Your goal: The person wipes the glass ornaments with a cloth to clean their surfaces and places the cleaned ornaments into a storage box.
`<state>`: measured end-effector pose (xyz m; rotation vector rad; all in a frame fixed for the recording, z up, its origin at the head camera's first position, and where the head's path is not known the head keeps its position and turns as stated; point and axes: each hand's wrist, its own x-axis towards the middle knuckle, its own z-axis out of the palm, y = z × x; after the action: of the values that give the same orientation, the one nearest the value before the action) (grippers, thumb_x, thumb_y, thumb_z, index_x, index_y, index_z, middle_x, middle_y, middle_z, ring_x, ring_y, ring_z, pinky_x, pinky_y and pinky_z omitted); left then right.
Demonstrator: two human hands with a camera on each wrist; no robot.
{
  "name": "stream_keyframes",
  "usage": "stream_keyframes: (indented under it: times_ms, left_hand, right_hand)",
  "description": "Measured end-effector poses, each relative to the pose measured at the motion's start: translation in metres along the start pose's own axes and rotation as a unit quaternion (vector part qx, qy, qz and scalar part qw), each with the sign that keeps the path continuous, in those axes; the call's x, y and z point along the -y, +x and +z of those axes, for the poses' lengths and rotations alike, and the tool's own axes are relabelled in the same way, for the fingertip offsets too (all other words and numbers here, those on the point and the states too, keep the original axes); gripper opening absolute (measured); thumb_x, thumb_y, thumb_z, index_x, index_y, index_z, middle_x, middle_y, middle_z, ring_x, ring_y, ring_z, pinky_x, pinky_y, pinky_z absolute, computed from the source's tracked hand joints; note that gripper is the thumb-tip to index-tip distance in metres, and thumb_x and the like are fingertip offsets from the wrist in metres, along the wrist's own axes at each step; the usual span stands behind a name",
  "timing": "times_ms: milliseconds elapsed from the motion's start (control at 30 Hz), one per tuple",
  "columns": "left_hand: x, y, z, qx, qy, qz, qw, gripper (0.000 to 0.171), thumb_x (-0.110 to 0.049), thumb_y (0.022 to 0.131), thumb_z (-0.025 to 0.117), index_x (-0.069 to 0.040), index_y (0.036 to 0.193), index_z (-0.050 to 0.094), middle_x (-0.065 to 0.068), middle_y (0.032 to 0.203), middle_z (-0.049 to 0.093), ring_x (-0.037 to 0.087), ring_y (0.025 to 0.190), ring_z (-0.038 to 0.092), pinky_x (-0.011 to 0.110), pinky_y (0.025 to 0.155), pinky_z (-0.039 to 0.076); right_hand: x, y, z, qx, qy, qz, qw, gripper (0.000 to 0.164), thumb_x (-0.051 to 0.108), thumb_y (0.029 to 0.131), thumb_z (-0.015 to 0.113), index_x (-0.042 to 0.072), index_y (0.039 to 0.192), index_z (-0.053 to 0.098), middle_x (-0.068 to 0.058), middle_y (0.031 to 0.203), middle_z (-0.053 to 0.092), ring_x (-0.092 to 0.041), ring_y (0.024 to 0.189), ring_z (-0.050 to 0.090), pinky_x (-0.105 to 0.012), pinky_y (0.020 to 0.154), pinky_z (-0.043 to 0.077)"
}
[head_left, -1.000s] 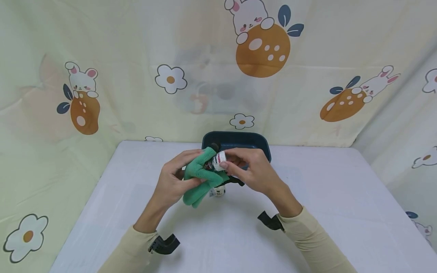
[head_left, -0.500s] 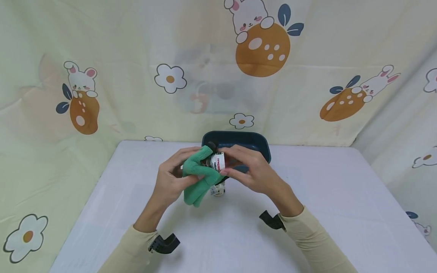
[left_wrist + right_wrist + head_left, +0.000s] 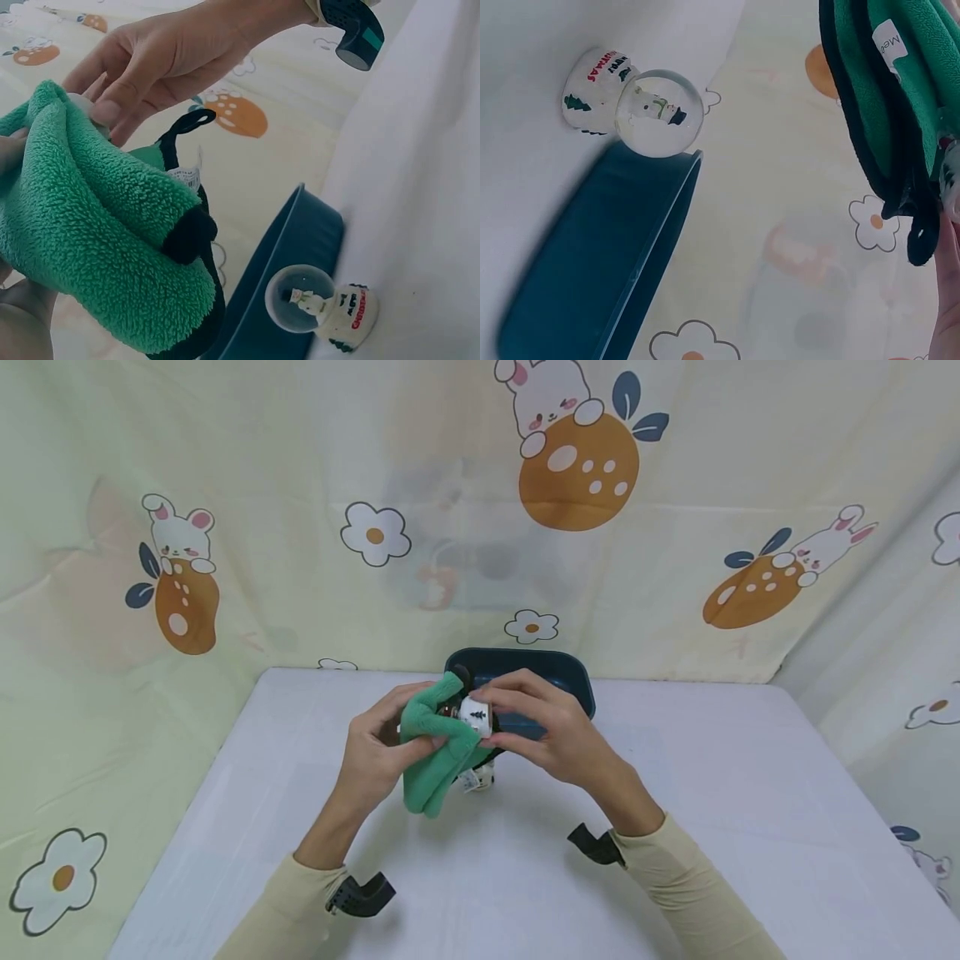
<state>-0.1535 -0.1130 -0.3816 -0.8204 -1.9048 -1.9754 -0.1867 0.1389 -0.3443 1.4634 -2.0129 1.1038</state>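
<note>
A green terry towel with black edging is wrapped over the globe end of a held snow globe. My left hand grips the towel around that glass end, thumb pressing on the near side. The fingers and thumb of my right hand pinch the white base, which carries a small dark tree print. Most of the glass is hidden by the cloth. A second snow globe, with a snowman inside and red lettering on its base, stands on the table below the towel.
A dark blue plastic bin stands at the table's back edge, behind my hands and close to the standing snow globe. Behind the white table hangs a curtain printed with rabbits and flowers.
My right hand has turned the held snow globe's base: its printed lettering has rotated out of sight and a tree print faces up. The towel and left hand have shifted only slightly.
</note>
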Motion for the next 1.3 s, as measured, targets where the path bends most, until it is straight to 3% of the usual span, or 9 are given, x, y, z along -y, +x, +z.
stream_keyframes:
  times_ms: [300, 467, 800, 1033, 1300]
  left_hand:
    - [0.0016, -0.0004, 0.0006, -0.006, 0.021, -0.041, 0.9989, 0.053, 0.007, 0.086, 0.075, -0.004, 0.136, 0.061, 0.014, 0.129, 0.066, 0.022, 0.112, 0.067, 0.032, 0.093, 0.057]
    - [0.0012, -0.0001, -0.0003, 0.009, 0.013, -0.038, 0.9992, 0.055, 0.008, 0.085, 0.075, -0.003, 0.137, 0.061, 0.015, 0.128, 0.067, 0.022, 0.11, 0.066, 0.032, 0.091, 0.058]
    - [0.0019, -0.0037, -0.0001, 0.035, 0.024, -0.013, 0.999, 0.06, 0.01, 0.083, 0.077, -0.006, 0.139, 0.059, 0.013, 0.13, 0.065, 0.022, 0.111, 0.064, 0.036, 0.089, 0.059]
    - [0.0017, -0.0042, 0.0021, 0.042, 0.021, 0.019, 0.9987, 0.062, 0.013, 0.082, 0.077, -0.002, 0.138, 0.058, 0.015, 0.132, 0.063, 0.022, 0.113, 0.063, 0.036, 0.087, 0.06]
    - [0.0013, -0.003, 0.0041, 0.043, 0.031, 0.033, 0.998, 0.063, 0.014, 0.08, 0.078, -0.002, 0.138, 0.059, 0.014, 0.133, 0.061, 0.024, 0.115, 0.06, 0.037, 0.085, 0.061]
  right_hand:
    - [0.0011, 0.0017, 0.0008, -0.012, -0.021, -0.04, 0.999, 0.055, -0.011, 0.073, 0.084, 0.003, 0.124, 0.068, -0.018, 0.129, 0.061, -0.029, 0.12, 0.06, -0.022, 0.097, 0.052]
    - [0.0022, 0.0013, 0.0008, -0.018, -0.018, -0.049, 0.999, 0.056, -0.007, 0.073, 0.086, -0.001, 0.126, 0.067, -0.016, 0.129, 0.064, -0.027, 0.121, 0.062, -0.026, 0.099, 0.052]
    - [0.0049, -0.001, -0.0016, 0.004, 0.038, 0.027, 0.999, 0.056, 0.005, 0.081, 0.085, -0.002, 0.132, 0.064, -0.013, 0.126, 0.066, -0.019, 0.104, 0.071, -0.031, 0.087, 0.059]
    - [0.007, -0.0016, -0.0013, 0.009, 0.035, 0.059, 0.998, 0.051, 0.013, 0.086, 0.082, 0.0, 0.133, 0.064, -0.01, 0.116, 0.068, -0.018, 0.096, 0.073, -0.034, 0.082, 0.061]
    - [0.0056, -0.0052, 0.0016, -0.005, 0.021, 0.083, 0.996, 0.042, 0.018, 0.088, 0.081, 0.001, 0.124, 0.068, -0.006, 0.102, 0.072, -0.014, 0.086, 0.072, -0.027, 0.077, 0.061]
